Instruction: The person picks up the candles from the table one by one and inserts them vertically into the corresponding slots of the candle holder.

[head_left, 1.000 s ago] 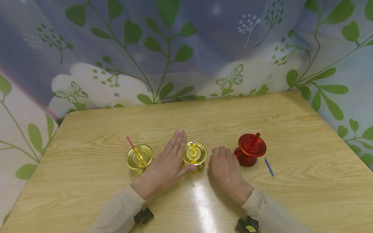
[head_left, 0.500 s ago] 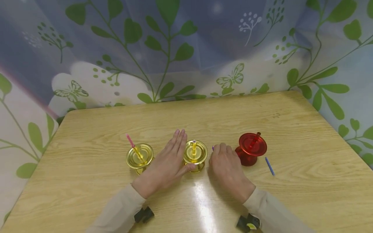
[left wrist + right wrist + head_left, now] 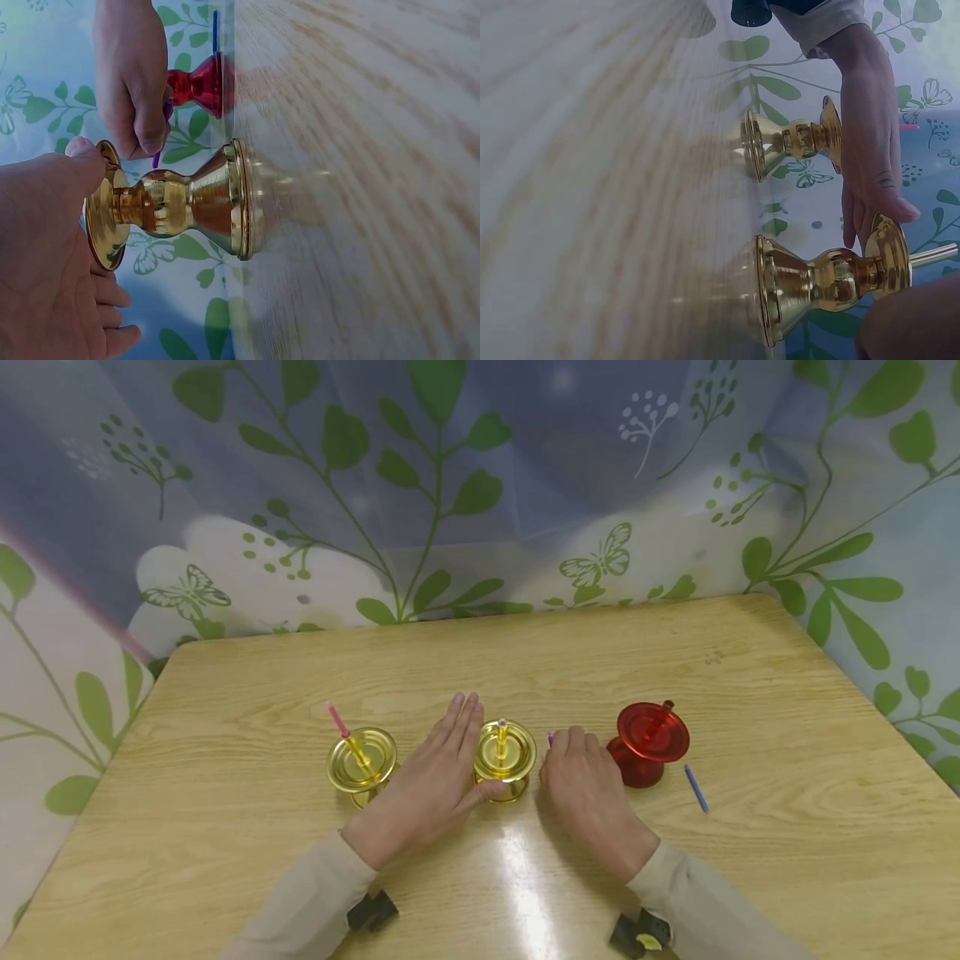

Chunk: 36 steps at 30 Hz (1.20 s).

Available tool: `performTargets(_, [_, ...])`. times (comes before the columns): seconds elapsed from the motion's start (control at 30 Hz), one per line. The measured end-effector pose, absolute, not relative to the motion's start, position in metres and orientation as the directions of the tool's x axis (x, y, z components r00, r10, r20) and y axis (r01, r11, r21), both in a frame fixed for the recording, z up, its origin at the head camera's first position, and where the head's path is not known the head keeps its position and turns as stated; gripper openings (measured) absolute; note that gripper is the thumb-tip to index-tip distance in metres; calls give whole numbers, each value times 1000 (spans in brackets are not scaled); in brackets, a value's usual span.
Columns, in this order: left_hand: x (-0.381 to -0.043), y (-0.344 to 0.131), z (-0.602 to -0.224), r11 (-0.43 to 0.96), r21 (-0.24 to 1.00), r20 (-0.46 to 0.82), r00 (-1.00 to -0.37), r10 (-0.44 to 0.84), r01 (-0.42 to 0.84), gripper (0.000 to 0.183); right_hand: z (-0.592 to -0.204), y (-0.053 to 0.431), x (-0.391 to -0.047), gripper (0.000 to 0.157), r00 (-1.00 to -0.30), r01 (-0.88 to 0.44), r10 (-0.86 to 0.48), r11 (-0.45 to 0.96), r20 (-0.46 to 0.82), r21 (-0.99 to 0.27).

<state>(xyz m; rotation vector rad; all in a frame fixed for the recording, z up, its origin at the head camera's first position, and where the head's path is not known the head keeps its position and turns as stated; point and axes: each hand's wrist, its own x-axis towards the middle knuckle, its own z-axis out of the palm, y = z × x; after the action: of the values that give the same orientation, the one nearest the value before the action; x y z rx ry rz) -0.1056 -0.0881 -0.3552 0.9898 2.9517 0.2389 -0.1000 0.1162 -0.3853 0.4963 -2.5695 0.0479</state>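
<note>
A gold candle holder (image 3: 517, 768) stands upright in the middle, its thin central tube bare of a candle. My left hand (image 3: 423, 797) lies along its left side with fingers straight and thumb against the dish rim; the left wrist view shows the thumb on that rim (image 3: 97, 232). Just right of the holder, my right hand (image 3: 588, 793) has curled fingers and pinches a thin purple candle (image 3: 156, 160). Only the candle's ends show past the fingers. In the right wrist view, my left hand (image 3: 870, 142) reaches to the holder's dish (image 3: 889, 259).
Left of my left hand stands another gold candle holder (image 3: 341, 778) with a pink candle (image 3: 337, 720) in its tube. A red candle holder (image 3: 652, 739) stands right of my right hand. Beyond it, a blue candle (image 3: 696, 789) lies on the wooden table (image 3: 810, 827).
The purple candle's tip shows slightly more above my right fingers than a second ago. My left hand stays against the middle holder. The whole view has shifted very slightly.
</note>
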Motion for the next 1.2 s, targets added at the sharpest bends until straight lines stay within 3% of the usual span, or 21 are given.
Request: performTargets(1.2, [-106,-88,-356,788,159,32,-801,598,594,89,-380,119,-102,21,-781,-371,-338,928,525,46])
